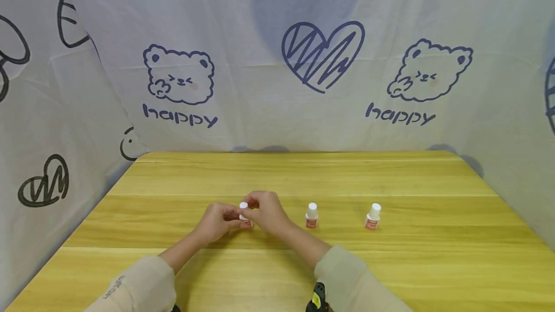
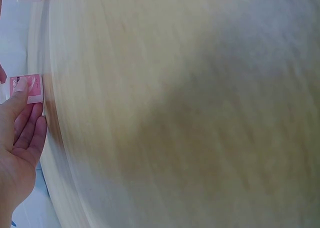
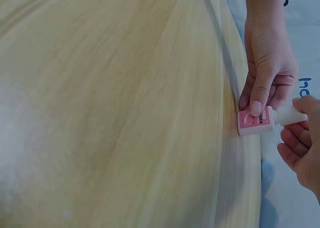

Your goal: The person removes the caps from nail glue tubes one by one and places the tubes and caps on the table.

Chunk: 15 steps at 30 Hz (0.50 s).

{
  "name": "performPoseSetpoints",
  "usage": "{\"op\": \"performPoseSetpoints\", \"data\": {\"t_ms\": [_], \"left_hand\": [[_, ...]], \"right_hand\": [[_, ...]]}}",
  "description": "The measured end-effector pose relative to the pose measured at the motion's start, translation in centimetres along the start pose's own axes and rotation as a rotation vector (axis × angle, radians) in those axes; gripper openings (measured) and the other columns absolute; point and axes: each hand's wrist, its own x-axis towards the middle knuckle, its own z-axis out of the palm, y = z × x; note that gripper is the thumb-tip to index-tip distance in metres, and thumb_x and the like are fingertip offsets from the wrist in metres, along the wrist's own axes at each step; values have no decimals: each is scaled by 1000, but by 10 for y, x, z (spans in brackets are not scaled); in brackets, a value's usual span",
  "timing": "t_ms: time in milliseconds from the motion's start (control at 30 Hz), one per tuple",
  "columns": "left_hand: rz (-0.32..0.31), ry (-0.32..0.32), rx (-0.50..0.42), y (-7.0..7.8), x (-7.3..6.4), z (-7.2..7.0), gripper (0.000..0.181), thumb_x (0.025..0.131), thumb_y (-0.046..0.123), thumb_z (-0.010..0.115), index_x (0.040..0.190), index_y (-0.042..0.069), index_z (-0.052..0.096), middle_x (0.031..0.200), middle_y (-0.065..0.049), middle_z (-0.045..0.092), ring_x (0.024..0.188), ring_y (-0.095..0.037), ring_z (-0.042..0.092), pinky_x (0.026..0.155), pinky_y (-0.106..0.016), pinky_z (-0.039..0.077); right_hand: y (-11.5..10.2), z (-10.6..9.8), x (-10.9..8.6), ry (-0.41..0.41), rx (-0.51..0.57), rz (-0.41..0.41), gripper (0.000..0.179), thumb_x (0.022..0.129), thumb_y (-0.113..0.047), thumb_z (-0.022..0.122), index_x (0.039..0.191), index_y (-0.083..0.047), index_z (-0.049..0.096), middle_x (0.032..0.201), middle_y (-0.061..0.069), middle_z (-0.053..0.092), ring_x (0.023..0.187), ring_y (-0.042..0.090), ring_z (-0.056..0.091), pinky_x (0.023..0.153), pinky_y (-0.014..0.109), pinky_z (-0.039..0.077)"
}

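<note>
A small white bottle with a pink label (image 3: 255,119) stands upright on the wooden table, left of the middle in the head view. My left hand (image 1: 214,223) pinches its body low down, the thumb lying over the label in both wrist views. From the other side my right hand (image 1: 268,213) holds the white cap (image 3: 290,116) between thumb and fingers. The cap sits on the bottle. Two matching bottles stand to the right: a nearer one (image 1: 311,218) just beyond my right hand, and a farther one (image 1: 373,218).
The yellow wood-grain table (image 1: 277,172) reaches back to a white cloth (image 1: 251,105) printed with bears and hearts. More cloth hangs along both sides. Both forearms wear light rolled sleeves (image 1: 143,283).
</note>
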Motion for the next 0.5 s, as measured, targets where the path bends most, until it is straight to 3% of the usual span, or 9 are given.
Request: {"op": "performPoseSetpoints", "data": {"t_ms": [500], "left_hand": [[5,10,4,2,-1,-1,21,80,10,70,97,-3,71,87,-15,72,76,-16,69,61,-14,51]], "right_hand": [[-1,-3,-1,-31,49,-25,13,85,-4,64,94,5,68,89,13,70,84,20,64,75,21,52]]}}
